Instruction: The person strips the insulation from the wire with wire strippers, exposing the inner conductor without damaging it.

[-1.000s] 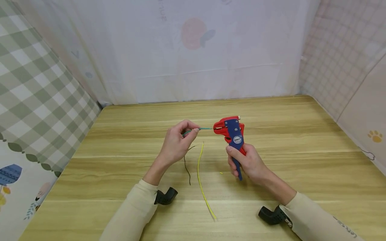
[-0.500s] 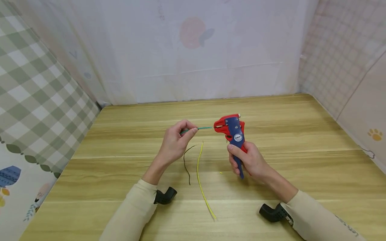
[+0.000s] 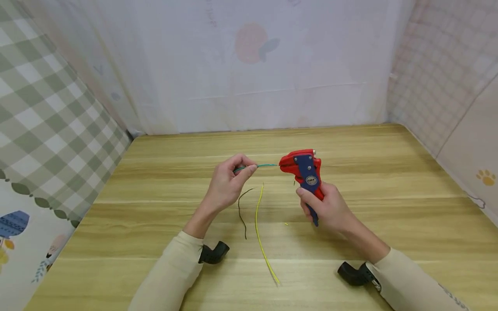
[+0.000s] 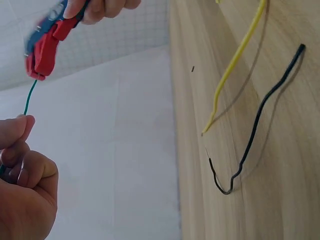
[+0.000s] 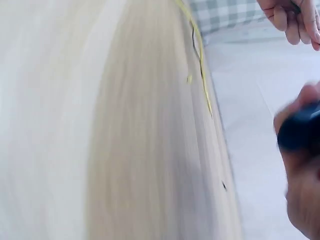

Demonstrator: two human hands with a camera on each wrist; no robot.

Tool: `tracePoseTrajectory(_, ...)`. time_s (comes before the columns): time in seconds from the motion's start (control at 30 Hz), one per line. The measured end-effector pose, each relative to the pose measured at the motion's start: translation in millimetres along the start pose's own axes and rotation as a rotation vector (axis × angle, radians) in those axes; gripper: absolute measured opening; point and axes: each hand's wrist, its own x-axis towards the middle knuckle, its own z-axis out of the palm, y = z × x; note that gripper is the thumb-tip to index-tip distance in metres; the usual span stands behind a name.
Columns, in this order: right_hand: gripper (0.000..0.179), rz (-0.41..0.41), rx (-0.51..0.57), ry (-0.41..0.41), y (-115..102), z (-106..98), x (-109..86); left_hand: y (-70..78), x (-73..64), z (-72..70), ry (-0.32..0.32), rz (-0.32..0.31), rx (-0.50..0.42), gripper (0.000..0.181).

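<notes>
My left hand [image 3: 227, 183] pinches a green wire [image 3: 267, 165] between thumb and forefinger, and its free end points right. The right hand [image 3: 324, 207] grips the handle of a red and blue wire stripper [image 3: 307, 168], its nose facing left. In the head view the wire's tip is at the stripper's nose; I cannot tell whether it is between the jaws or just outside. The rest of the green wire is mostly hidden in the left hand. In the right wrist view the stripper's handle is a dark blur.
A long yellow wire [image 3: 260, 233] and a shorter black wire [image 3: 240, 211] lie on the wooden table [image 3: 155, 172], between the forearms. A tiny yellow scrap [image 3: 286, 223] and a dark scrap [image 4: 193, 69] lie nearby. Fabric hangs around the table.
The right hand and the stripper have shifted slightly right, and the stripper's jaws have come together. The left hand stays nearly still with the green wire.
</notes>
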Motion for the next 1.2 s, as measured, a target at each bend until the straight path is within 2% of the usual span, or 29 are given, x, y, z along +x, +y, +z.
tracePoseTrajectory(0.1,0.025,0.042,0.282,-0.14,0.4,-1.1,1.2,1.0,0.2,-1.2,-0.002,0.007,-0.005,0.007)
tracePoseTrajectory(0.13,0.027,0.047,0.314,-0.167,0.3,-1.9,1.9,0.9,0.2,-1.7,-0.001,0.007,-0.006,0.007)
tracePoseTrajectory(0.17,0.027,0.045,0.292,-0.17,0.3,-2.6,2.3,0.6,0.0,-2.3,0.0,0.008,-0.007,0.007)
tracePoseTrajectory(0.2,0.026,0.029,0.218,-0.148,-0.2,-3.5,2.6,0.0,-0.1,-2.9,0.0,0.009,-0.006,0.006)
tracePoseTrajectory(0.3,0.018,-0.051,-0.147,-0.006,-1.5,-7.2,1.6,-1.3,0.5,-1.8,-0.007,0.014,0.009,0.006)
tracePoseTrajectory(0.33,0.017,-0.062,-0.238,0.036,-1.7,-8.1,1.5,-1.7,0.7,-1.4,-0.008,0.016,0.013,0.006)
tracePoseTrajectory(0.37,0.016,-0.056,-0.27,0.055,-1.6,-8.7,1.5,-2.0,0.8,-1.0,-0.008,0.016,0.015,0.006)
tracePoseTrajectory(0.4,0.017,-0.054,-0.258,0.051,-1.4,-9.2,1.7,-2.1,0.7,-0.7,-0.007,0.016,0.018,0.006)
tracePoseTrajectory(0.43,0.017,-0.053,-0.192,0.019,-0.8,-9.7,2.3,-2.1,0.7,-0.3,-0.005,0.014,0.017,0.006)
tracePoseTrajectory(0.57,0.027,0.03,0.273,-0.194,3.3,-11.7,5.1,-1.6,-0.1,-1.1,-0.001,0.004,0.009,0.008)
tracePoseTrajectory(0.63,0.031,0.047,0.39,-0.265,5.5,-14.4,6.1,-1.9,0.2,-3.3,-0.014,-0.01,0.01,0.01)
tracePoseTrajectory(0.7,0.033,0.027,0.421,-0.25,6.5,-20.5,6.1,-3.3,1.8,-8.5,0.005,-0.031,0.009,0.013)
tracePoseTrajectory(0.87,0.034,-0.051,0.458,-0.096,3.8,-44.6,2.5,-7.8,2.7,-27.3,0.131,-0.087,-0.029,0.009)
tracePoseTrajectory(0.93,0.033,-0.055,0.45,-0.077,2.1,-50.6,1.3,-7.7,3.0,-29.2,0.122,-0.081,-0.046,0.009)
tracePoseTrajectory(1.03,0.03,-0.021,0.371,-0.08,1.6,-50.3,2.8,-7.3,4.0,-25.8,0.071,-0.06,-0.06,0.011)
tracePoseTrajectory(1.2,0.03,0.09,0.225,-0.06,5.1,-39.8,7.3,-11.4,2.9,-18.8,0.093,-0.061,-0.059,0.01)
